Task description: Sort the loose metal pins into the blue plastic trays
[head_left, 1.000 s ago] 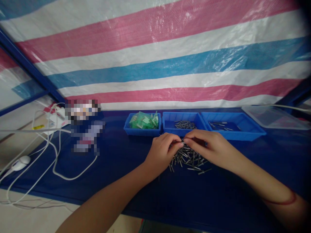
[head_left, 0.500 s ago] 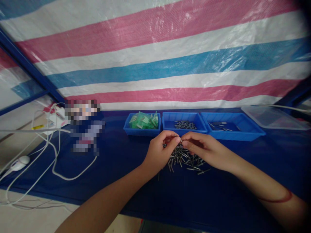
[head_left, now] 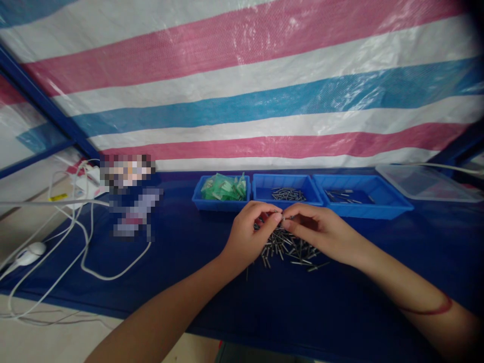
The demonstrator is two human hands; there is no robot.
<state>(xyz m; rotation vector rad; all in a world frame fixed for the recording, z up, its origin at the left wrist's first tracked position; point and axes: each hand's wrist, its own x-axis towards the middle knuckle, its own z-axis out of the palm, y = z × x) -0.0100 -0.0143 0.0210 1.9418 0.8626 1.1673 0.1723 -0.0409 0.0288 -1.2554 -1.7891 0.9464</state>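
Observation:
My left hand and my right hand meet fingertip to fingertip over a loose pile of thin metal pins on the blue table. Both are closed in a pinch around something small and partly hidden, which I cannot make out. Just behind my hands stands a blue bin with many metal pins in it. Right of it, a wider blue bin contains fewer pins. On the left, a third blue bin holds green plastic packets.
White cables and a power strip lie at the left, beside blurred-out items. A clear plastic lid rests at the back right. Behind the table hangs a striped plastic sheet.
The fingers of both hands have shifted very slightly at the pinch. The pile and the bins look the same.

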